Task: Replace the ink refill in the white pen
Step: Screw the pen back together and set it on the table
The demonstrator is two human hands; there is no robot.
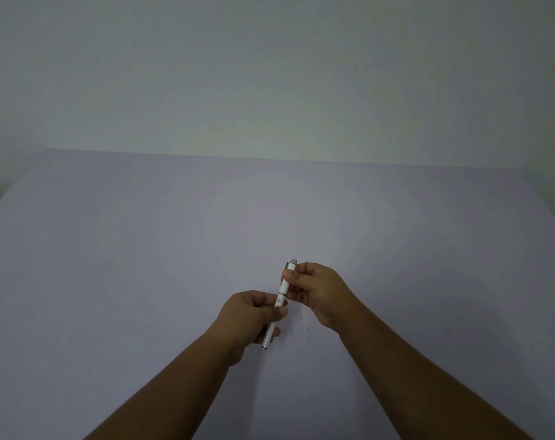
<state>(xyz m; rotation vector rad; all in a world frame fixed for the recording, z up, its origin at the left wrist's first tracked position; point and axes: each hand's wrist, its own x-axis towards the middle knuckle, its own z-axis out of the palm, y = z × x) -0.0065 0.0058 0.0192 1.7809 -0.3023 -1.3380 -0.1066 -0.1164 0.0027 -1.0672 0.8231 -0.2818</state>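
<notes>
I hold a white pen (pixel 282 296) with silver trim above the table, tilted with its capped end pointing away from me. My right hand (pixel 317 295) pinches the upper cap part, where the silver clip and end cap show. My left hand (pixel 249 317) grips the lower barrel, and the barrel's silver tip sticks out below my fingers. A thin pale refill (pixel 307 319) lies on the table just below my right hand, partly hidden by it.
A pale lavender table (pixel 143 265) fills the lower view, with its far edge against a plain light wall (pixel 270 74). The table's left edge shows at the far left, with a dark gap beyond it.
</notes>
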